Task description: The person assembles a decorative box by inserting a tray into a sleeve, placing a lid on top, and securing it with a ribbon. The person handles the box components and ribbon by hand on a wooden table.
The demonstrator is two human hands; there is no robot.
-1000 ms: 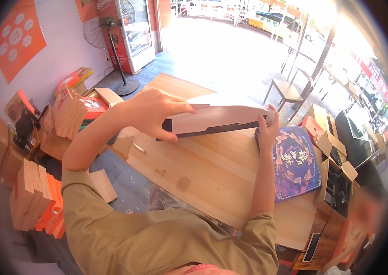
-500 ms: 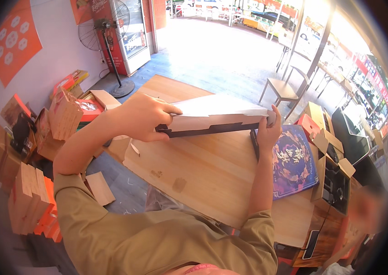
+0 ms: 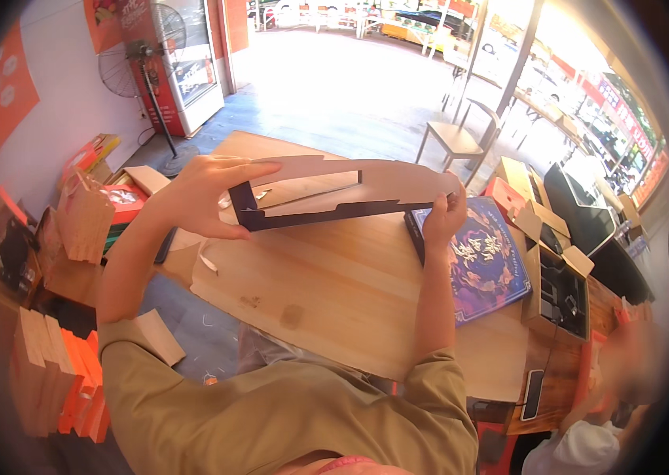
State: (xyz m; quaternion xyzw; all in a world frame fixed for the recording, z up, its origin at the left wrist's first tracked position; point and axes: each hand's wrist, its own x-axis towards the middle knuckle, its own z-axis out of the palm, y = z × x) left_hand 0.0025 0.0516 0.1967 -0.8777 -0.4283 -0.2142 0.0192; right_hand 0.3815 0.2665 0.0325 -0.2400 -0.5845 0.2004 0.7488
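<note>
Above the wooden table [image 3: 303,277], a shallow cardboard frame [image 3: 397,184] with pale faces and dark edges spans my two hands. Through its opening, part of the tabletop shows. At its left end my left hand [image 3: 206,194] grips it, fingers along the top edge and thumb under the lower one. My right hand [image 3: 445,212] pinches the right end between thumb and fingers. Just beside my right forearm lies a flat purple box [image 3: 488,257] with a floral print, its left edge partly covered by that arm.
To the right stand an opened carton [image 3: 557,297] with black inserts, a phone [image 3: 534,394] and a blurred person [image 3: 587,447]. Stacked orange-and-brown boxes [image 3: 53,372] crowd the left. Beyond the table are a standing fan [image 3: 143,55] and a chair [image 3: 457,141].
The cardboard frame has tilted in my hands, so its opening now shows where a white top face was. My left hand has spread wider around its end. The whole view has shifted slightly.
</note>
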